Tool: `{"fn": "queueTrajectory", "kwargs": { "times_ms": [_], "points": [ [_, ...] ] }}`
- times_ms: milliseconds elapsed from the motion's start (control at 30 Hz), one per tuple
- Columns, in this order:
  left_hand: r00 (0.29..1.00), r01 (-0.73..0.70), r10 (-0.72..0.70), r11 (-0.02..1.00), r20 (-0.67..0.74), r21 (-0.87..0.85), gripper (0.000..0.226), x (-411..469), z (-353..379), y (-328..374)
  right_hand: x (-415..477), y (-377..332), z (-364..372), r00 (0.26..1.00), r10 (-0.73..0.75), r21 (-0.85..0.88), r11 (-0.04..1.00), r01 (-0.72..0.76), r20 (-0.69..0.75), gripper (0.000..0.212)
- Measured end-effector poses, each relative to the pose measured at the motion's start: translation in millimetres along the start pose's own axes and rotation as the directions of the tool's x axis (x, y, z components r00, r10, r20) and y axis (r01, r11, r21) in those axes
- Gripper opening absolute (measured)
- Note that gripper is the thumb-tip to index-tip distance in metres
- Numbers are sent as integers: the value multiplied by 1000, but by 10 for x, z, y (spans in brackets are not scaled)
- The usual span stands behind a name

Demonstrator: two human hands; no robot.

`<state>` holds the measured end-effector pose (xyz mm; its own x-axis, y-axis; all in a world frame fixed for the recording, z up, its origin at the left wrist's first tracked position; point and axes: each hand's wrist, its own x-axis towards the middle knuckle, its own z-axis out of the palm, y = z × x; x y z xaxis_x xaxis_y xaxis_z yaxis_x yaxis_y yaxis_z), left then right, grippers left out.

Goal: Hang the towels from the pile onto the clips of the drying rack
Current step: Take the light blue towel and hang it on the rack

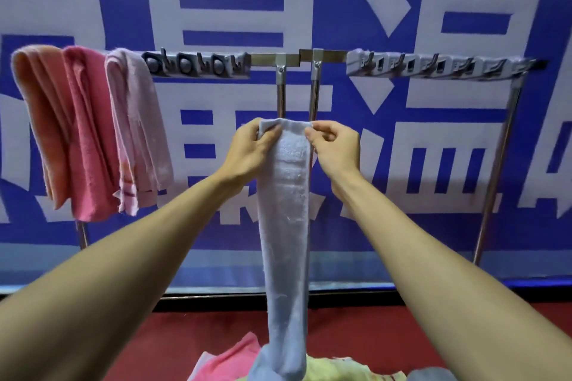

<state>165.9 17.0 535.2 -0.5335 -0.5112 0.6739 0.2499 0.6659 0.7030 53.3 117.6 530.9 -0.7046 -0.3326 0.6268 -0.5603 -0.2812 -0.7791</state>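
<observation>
Both arms reach forward, and the left hand (250,148) and right hand (335,148) meet at the top edge of a pale blue towel (284,226). The left thumb lies across the front of the cloth at its upper left corner, with the other fingers (247,130) curled round behind it, so that corner is clamped. On the other side the right fingertips (312,134) are bunched together and pinch the upper right corner; the remaining right fingers are curled in toward the palm (from where I stand I can't tell whether they touch the cloth too).

From between the two grips the towel hangs straight down as a long narrow strip. Its lower end rests on the pile (235,362) of pink, yellowish and blue cloths far below the fingers, over a red floor (356,334).

Above and beyond the fingers runs the metal drying rack (328,56). Up and to the left of the left fingers sits a grey strip of clips (198,65), and up and to the right of the right fingers a second strip of clips (433,66). Further left of the left hand, three towels hang from the rack side by side: an orange towel (37,120), a deep pink towel (83,139) and a pale pink towel (136,133). Behind it all is a blue banner (229,9) with large white characters.
</observation>
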Motion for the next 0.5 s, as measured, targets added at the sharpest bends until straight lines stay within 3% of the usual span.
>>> {"fn": "queueTrajectory", "kwargs": {
  "times_ms": [167,300,400,500],
  "points": [
    [996,49,-54,997,-77,-61,15,58,27,129,19,45,-7,985,132,78,987,-141,112,24],
    [966,210,-238,951,-101,-228,11,154,92,233,-75,188,-102,858,298,110,921,-374,419,63],
    [889,360,-450,804,-88,-473,15,243,81,301,-221,387,-213,727,317,92,882,-462,609,74],
    [829,402,-554,685,-76,-608,25,331,20,295,-353,537,-310,672,309,31,896,-443,673,60]
  ]
}}
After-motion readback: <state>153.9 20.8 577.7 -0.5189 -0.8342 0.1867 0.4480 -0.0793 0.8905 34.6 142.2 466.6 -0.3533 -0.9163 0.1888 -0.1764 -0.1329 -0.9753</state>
